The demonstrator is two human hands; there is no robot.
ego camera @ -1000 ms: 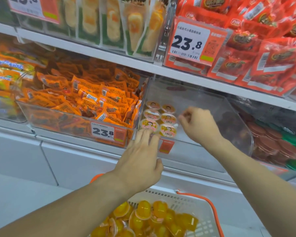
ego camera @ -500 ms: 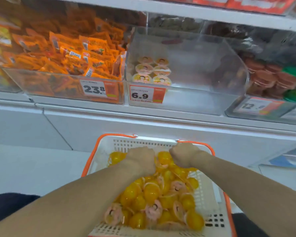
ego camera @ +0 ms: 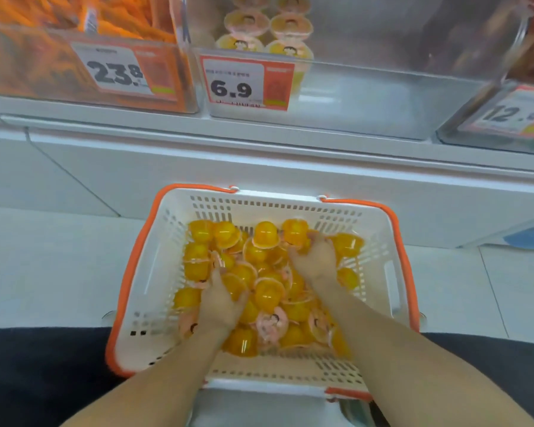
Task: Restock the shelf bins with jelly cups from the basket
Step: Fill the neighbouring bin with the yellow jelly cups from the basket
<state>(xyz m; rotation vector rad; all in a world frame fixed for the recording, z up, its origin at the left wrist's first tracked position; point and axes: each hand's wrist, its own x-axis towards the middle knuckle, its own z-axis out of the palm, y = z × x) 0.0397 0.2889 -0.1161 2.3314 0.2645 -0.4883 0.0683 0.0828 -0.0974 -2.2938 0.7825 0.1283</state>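
Left hand: our left hand (ego camera: 221,300) is sunk among the yellow-orange plastic jelly cups (ego camera: 265,235); its fingers curl down around a cup, though how many it grips we cannot tell.
Right hand: our right hand (ego camera: 313,257) lies further into the pile, its fingers bent over cups by the far wall; we read this as a grip on them.
Jelly cups: most are heaped under and around our fingers in the white slotted plastic basket with an orange rim (ego camera: 154,272); some lie lid-up, showing a pink cartoon lid.
Stocked cups: a few jelly cups stocked in rows (ego camera: 269,24) sit well beyond our fingertips, in the left part of the clear plastic shelf bin (ego camera: 383,87).
Middle label: the white and orange price tag (ego camera: 247,83) on that bin reads "6.9"; the small print is too blurred for us to read.
Left label: the neighbouring price tag (ego camera: 121,72) reads "23.8", on a clear bin of orange snack packets (ego camera: 43,57).
Right label: a tilted price tag (ego camera: 512,115) begins "12."; we cannot read the rest.
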